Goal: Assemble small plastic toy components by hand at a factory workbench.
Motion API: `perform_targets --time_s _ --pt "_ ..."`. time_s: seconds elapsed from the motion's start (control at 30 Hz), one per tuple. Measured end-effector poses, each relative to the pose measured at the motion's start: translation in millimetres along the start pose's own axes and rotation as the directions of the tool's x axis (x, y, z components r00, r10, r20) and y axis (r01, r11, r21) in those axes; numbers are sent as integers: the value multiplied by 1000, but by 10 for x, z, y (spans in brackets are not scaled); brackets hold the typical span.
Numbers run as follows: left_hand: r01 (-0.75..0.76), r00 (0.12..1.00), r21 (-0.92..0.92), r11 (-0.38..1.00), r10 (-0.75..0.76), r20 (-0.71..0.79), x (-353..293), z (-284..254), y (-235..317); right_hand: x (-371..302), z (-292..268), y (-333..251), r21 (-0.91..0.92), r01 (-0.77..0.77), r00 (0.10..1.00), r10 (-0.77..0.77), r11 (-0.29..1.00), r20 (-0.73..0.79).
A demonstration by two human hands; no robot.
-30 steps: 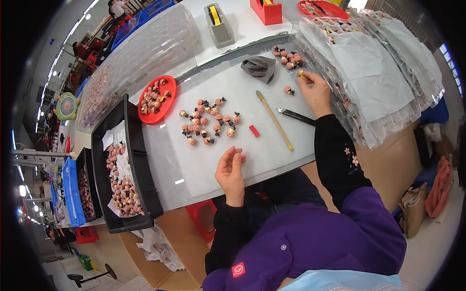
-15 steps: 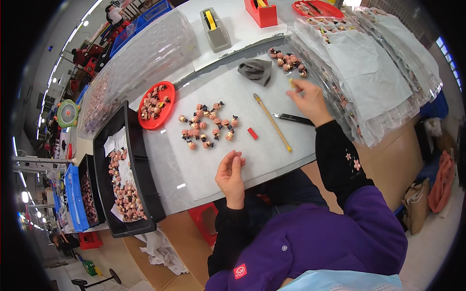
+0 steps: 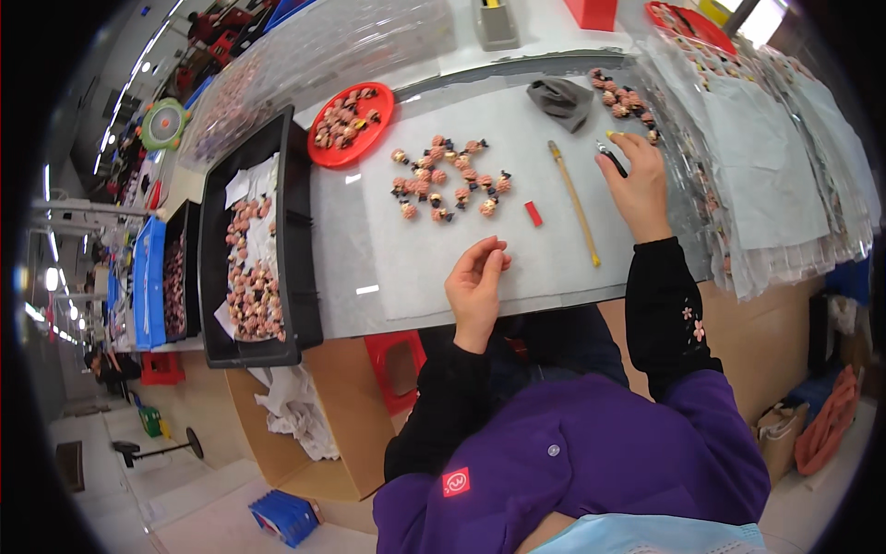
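My right hand (image 3: pixel 639 185), at the right of the white sheet (image 3: pixel 406 268), is closed on a slim dark-handled knife (image 3: pixel 616 164); its short metallic tip shows between thumb and forefinger. Yellow covers one fingertip. My left hand (image 3: pixel 475 284) hovers over the sheet's near edge, fingers loosely curled and thumb apart, with nothing visible in it. Between the hands lie a thin wooden stick (image 3: pixel 576 208) with yellow ends and a small red strip (image 3: pixel 533 213). Beyond my left hand several small pink-and-black figurine pieces (image 3: pixel 437 173) are spread in a loose cluster.
More pieces fill a red plate (image 3: pixel 318 153) and a black tray (image 3: pixel 300 268) at left. A crumpled grey cloth (image 3: pixel 561 102) and a row of pieces (image 3: pixel 623 97) lie at the back. Stacked clear trays under white sheets (image 3: pixel 766 157) stand at right. A cardboard box (image 3: pixel 355 415) sits below.
My right hand has come down to the knife, which has left its place on the table and is now in my fingers. The view has shifted; my left hand keeps its curl.
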State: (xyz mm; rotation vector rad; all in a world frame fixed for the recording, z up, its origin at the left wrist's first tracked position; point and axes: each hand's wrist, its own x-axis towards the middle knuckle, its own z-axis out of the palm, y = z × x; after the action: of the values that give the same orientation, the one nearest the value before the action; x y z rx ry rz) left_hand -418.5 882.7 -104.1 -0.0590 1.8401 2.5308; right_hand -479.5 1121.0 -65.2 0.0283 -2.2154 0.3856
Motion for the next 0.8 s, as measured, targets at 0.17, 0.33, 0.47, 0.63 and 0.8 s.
perform_targets --time_s 0.17,0.33,0.47,0.63,0.8 --pt "50 997 56 997 -52 48 47 -15 19 -51 -31 -642 552 -566 818 335 612 467" --pt "-59 998 279 958 51 33 186 -36 142 -263 -70 -492 252 -194 916 83 948 392" --pt "-226 971 494 840 234 46 408 32 138 -377 -38 -386 312 -283 867 103 907 488" --pt "-360 908 620 697 414 62 468 129 76 -248 44 -199 207 -209 897 103 956 430" --pt "-353 893 758 548 440 98 535 73 -16 -92 -1 -454 351 -168 950 55 921 309"
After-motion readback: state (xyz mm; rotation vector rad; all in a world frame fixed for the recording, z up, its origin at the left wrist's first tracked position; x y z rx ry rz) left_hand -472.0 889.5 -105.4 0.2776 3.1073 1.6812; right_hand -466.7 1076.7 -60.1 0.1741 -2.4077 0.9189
